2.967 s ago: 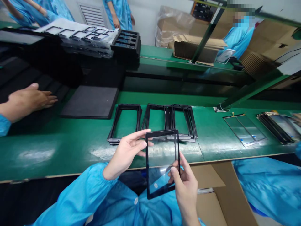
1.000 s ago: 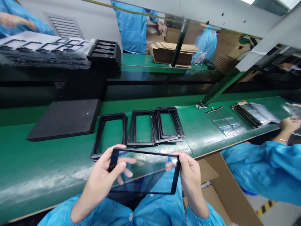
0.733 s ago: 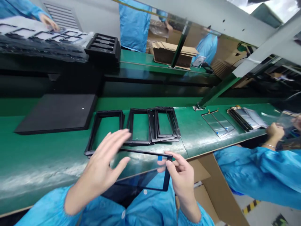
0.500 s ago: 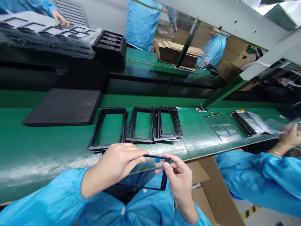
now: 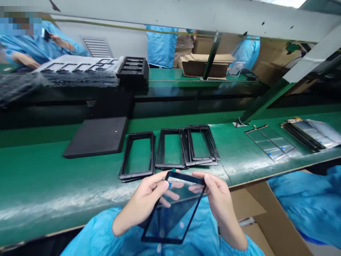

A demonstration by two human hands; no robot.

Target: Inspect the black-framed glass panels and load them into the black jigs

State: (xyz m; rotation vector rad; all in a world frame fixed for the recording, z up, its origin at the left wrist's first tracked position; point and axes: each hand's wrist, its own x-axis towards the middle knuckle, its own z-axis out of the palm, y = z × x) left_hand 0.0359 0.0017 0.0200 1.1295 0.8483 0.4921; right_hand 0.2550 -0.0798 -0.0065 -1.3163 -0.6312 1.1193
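Between my hands, in front of my chest, is a clear glass panel (image 5: 176, 209) with a black border and small blue and green tabs near its upper left corner. My left hand (image 5: 149, 195) grips that corner, its thumb in front and fingers visible through the glass behind. At the upper right corner my right hand (image 5: 220, 195) pinches the border. Just beyond the panel, black rectangular frames lie in piles on the green bench: a left pile (image 5: 137, 174), a middle pile (image 5: 170, 165) and a right pile (image 5: 199, 161).
A black slab (image 5: 96, 137) lies on the left of the bench (image 5: 87, 186). Clear panels (image 5: 269, 142) and a stack of panels (image 5: 309, 133) lie right. A green post (image 5: 261, 103) rises behind. Below stands an open cardboard box (image 5: 255, 202). Co-workers in blue are across and at right.
The panel has turned from nearly edge-on to facing me, its far end tilted down toward my lap. My left hand has moved to its upper left corner. The head view has shifted left.
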